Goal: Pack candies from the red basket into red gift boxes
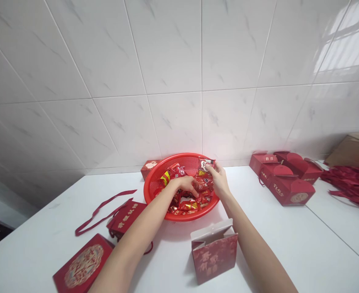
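A red plastic colander (150, 195) holds many small wrapped snack packets (188, 204), mostly red with some yellow. My left hand (186, 184) reaches down into it, its fingers apart and touching the packets, with their tips partly hidden. At the colander's right rim, my right hand (219, 178) pinches a red and white snack packet (204, 166) between thumb and fingers. In front of the colander, a dark red paper gift box (215, 260) stands upright with its top open, beside my right forearm.
Left of my left arm lie a red box with a ribbon (127, 217) and a red box with a round emblem (84, 264). Several folded red boxes (289, 185) stand to the right, near dark red ribbons (350, 181) and a brown carton (352, 148). A small red box (148, 167) sits behind the colander, near the tiled wall.
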Available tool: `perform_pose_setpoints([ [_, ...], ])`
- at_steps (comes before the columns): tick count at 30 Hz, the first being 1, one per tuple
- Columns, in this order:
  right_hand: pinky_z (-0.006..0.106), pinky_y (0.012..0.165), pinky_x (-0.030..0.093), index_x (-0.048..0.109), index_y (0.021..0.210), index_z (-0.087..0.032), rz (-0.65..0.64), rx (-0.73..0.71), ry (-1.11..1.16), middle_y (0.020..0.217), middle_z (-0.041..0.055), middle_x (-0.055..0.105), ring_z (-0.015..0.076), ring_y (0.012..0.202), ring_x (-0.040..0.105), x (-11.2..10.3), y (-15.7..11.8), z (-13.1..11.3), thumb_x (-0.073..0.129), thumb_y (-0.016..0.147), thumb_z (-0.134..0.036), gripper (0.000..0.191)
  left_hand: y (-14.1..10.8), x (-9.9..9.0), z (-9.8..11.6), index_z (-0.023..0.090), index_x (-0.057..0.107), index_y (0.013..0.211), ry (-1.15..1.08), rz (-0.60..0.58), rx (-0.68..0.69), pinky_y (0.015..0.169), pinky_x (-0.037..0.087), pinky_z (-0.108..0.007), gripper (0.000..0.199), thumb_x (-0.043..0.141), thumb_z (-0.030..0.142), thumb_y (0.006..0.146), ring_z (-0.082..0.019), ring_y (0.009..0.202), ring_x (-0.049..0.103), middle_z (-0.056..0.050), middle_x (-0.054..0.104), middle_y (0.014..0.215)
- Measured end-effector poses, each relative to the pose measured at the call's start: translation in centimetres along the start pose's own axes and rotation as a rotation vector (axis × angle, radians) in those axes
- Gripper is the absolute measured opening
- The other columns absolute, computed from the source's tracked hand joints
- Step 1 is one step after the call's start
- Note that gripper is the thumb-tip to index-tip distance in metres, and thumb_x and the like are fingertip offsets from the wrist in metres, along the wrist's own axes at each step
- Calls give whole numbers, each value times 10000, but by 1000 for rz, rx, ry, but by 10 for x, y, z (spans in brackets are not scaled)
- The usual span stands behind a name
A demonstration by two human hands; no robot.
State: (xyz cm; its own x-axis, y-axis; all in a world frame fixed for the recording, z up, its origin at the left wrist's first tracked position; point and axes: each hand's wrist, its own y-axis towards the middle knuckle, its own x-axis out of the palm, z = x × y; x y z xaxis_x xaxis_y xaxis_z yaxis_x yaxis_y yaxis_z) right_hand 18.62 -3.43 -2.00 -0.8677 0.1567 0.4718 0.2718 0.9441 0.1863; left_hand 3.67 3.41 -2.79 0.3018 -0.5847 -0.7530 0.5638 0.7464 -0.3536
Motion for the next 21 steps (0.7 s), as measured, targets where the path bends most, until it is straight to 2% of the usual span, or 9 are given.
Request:
perform_pose_setpoints([
  [5, 344, 796, 546, 695, 868, -210, 1, 4, -9, 859, 12, 748, 226, 873, 684, 1, -1, -2, 762, 645, -389, 294, -7, -3, 3, 230, 761, 606, 16, -134, -52, 554, 413, -277, 179, 860, 261, 461, -183, 543, 570, 14, 669, 560],
  [11, 346, 784, 551, 692, 880, -208, -11, 7, 5, 885, 21, 752, 227, 875, 688, 0, -1, -1, 766, 654, -381, 294, -9, -3, 2, 227, 729, 577, 19, -119, -38, 556, 395, -278, 212, 868, 268, 423, -183, 555, 554, 20, 660, 563],
  [15, 346, 786, 555, 685, 891, -202, -14, 20, 13, 883, 19, 752, 228, 871, 688, 0, -1, -1, 778, 646, -399, 328, -8, -9, -4, 203, 655, 589, -12, 29, -6, 560, 358, -269, 270, 853, 290, 427, -172, 590, 522, 35, 601, 588],
  [21, 332, 765, 543, 681, 873, -196, 11, 9, 20, 856, 15, 744, 215, 837, 680, 1, 0, 0, 776, 634, -388, 321, -17, -25, -6, 191, 617, 820, -140, 306, 109, 663, 395, -262, 364, 782, 408, 579, -183, 759, 544, 26, 585, 781],
])
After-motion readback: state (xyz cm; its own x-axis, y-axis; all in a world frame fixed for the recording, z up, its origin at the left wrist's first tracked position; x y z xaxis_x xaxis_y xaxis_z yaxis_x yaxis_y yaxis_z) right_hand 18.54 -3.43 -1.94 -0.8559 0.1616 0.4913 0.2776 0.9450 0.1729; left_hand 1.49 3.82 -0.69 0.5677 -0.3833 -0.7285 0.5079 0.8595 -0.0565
